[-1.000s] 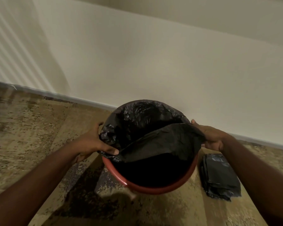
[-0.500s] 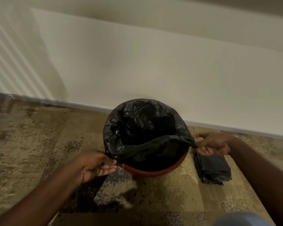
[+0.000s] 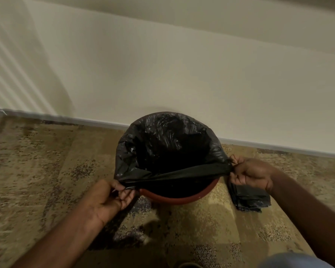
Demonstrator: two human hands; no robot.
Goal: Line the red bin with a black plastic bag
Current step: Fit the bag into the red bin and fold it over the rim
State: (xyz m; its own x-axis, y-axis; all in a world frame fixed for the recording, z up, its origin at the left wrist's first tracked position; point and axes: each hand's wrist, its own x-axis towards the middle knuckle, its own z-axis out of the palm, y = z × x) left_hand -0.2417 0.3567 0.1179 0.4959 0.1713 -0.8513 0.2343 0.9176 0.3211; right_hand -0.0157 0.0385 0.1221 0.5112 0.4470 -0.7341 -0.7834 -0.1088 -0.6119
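The round red bin (image 3: pixel 179 198) stands on the carpet close to the wall. A black plastic bag (image 3: pixel 162 144) sits inside it, its mouth folded over the far and side parts of the rim. The near edge of the bag is stretched taut across the opening, above the bare red near rim. My left hand (image 3: pixel 112 198) pinches that edge at the bin's near left side. My right hand (image 3: pixel 249 174) pinches it at the right side.
A stack of folded black bags (image 3: pixel 249 200) lies on the carpet just right of the bin, partly under my right wrist. A cream wall with a pale skirting board (image 3: pixel 66 118) runs behind. Patterned brown carpet (image 3: pixel 37 171) spreads to the left and front.
The bin now sits lower and farther from me on the floor. Both hands have slid outward and down along the bag's near edge, pulling it from a loose flap into a tight band.
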